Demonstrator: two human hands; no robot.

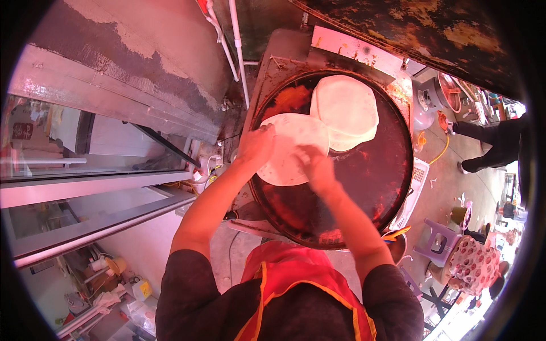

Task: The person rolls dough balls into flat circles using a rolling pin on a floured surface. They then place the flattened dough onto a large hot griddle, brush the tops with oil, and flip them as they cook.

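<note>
A wide round dark griddle (367, 183) lies in front of me. Several round pale flatbreads (345, 108) are stacked towards its far right. Another round flatbread (283, 157) lies at the griddle's left side, its edge against the stack. My left hand (258, 143) is at the upper left edge of this flatbread, fingers curled over the rim; whether it grips the edge is unclear. Over the flatbread's right part is my right hand (315, 166), blurred, with bent fingers; I cannot tell whether they touch or pinch the dough.
A big dark, stained round lid (418, 30) overhangs the far side. At the griddle's right are a white plastic basket (411, 196) and a bowl (399, 247) with an orange-handled tool. A gas cylinder (424, 100), a purple stool (439, 243) and other people are farther right. Glass panels stand left.
</note>
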